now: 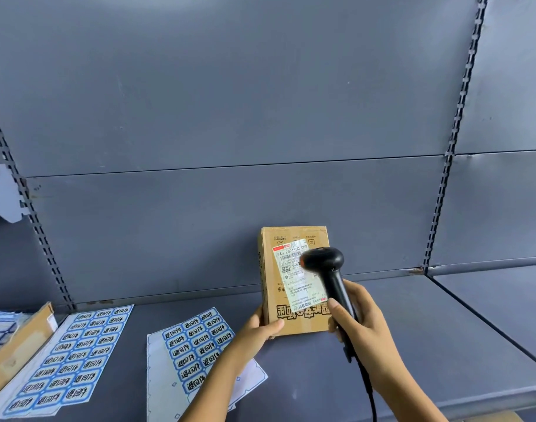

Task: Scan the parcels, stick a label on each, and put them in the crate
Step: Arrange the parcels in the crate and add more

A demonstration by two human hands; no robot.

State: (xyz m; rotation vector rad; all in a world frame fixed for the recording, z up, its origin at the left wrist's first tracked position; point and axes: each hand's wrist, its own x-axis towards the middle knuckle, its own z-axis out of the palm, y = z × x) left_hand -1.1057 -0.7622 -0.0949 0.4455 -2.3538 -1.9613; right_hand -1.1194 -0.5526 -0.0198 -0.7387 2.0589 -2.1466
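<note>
A brown cardboard parcel (pixel 294 323) stands upright on its short end on the grey metal shelf (pixel 428 330), right of centre and close to the back panel (pixel 230 117), with its printed face towards the camera. A white shipping label (pixel 292 277) with a barcode is stuck slightly askew across that face. The left hand (pixel 257 333) grips the parcel's lower left corner, thumb lying across the front and fingers wrapped behind. The right hand (pixel 362 324) is curled round the handle of a black barcode scanner (pixel 329 269), whose head sits just in front of the shipping label and covers part of its right edge; a dark cable (pixel 370 391) trails down from the handle. Left of the parcel, a sheet of blue stickers (pixel 196 350) lies flat on the shelf, partly under the left forearm, with a second, fuller sheet (pixel 78 357) further left. At the far left edge sits what looks like an open cardboard box (pixel 20 342) holding more blue-printed sheets, though it is cut off by the frame.
</note>
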